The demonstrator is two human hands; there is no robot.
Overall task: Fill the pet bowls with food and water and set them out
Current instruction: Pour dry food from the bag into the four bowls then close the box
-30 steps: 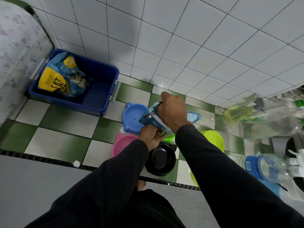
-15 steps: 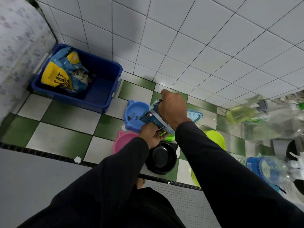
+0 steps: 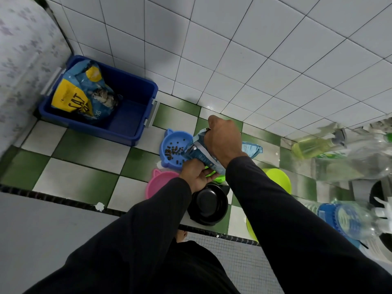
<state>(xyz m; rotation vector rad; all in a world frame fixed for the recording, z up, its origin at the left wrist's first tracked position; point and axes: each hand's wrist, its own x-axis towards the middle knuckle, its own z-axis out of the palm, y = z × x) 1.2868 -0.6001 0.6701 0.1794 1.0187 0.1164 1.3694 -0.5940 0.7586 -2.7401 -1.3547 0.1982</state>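
A small blue pet-food pouch [image 3: 198, 153] is tipped with its mouth over the blue cat-ear bowl [image 3: 172, 142], which holds dark kibble. My right hand [image 3: 222, 139] grips the pouch from above. My left hand [image 3: 195, 175] holds its lower edge. A pink cat-ear bowl [image 3: 159, 185] sits just nearer, a black bowl [image 3: 209, 203] is below my hands, and a green bowl [image 3: 277, 179] lies to the right, partly hidden by my right sleeve.
A blue plastic bin [image 3: 135, 115] with a large cat-food bag [image 3: 82, 96] stands at the back left by the tiled wall. A spray bottle [image 3: 311, 145] and a water bottle [image 3: 347, 217] lie at the right. A black-edged step [image 3: 63, 200] runs along the near floor.
Kibble has poured from the pouch into the blue bowl, which was empty a second ago. Both hands kept their hold on the tilted pouch.
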